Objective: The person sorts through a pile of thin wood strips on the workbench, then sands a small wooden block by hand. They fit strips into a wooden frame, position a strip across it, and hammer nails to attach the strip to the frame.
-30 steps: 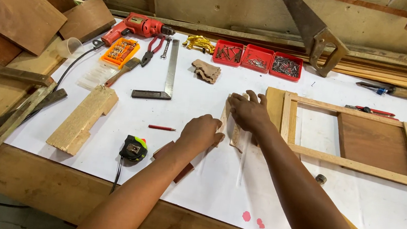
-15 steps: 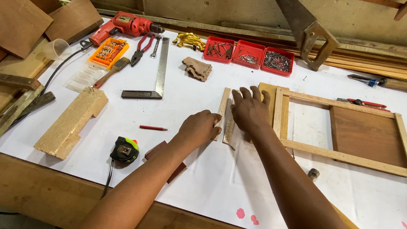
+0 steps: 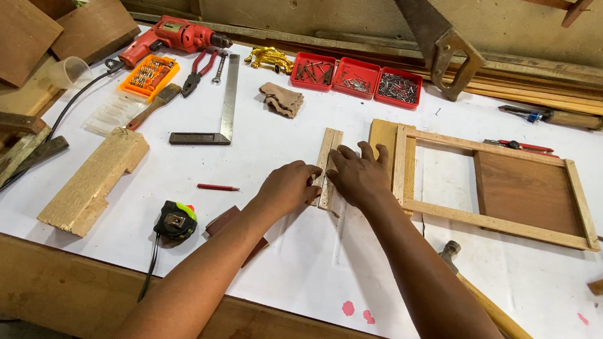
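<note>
While two thin wooden strips (image 3: 328, 166) lie side by side in the middle of the white surface (image 3: 293, 263), I press on them with both hands. My left hand (image 3: 290, 188) rests curled at their lower left edge, fingers bent against the wood rather than wrapped around it. My right hand (image 3: 360, 176) lies flat over their lower right part, fingers spread and touching the strips, gripping nothing. A second ago my hands sat closer together over the pieces, hiding most of them; now the strips show as a neat parallel pair, so I judge the lining-up to be nearly settled.

Just right of the strips lies a wooden frame (image 3: 489, 186) with a dark panel inside it. A red pencil (image 3: 218, 187) lies to the left, a tape measure (image 3: 175, 220) nearer me. Farther off are a steel square (image 3: 224, 108), a red drill (image 3: 175, 38), three red trays (image 3: 357, 77) of nails and a handsaw (image 3: 433, 35) against the wall. A hammer (image 3: 503, 322) lies beside my right forearm.
</note>
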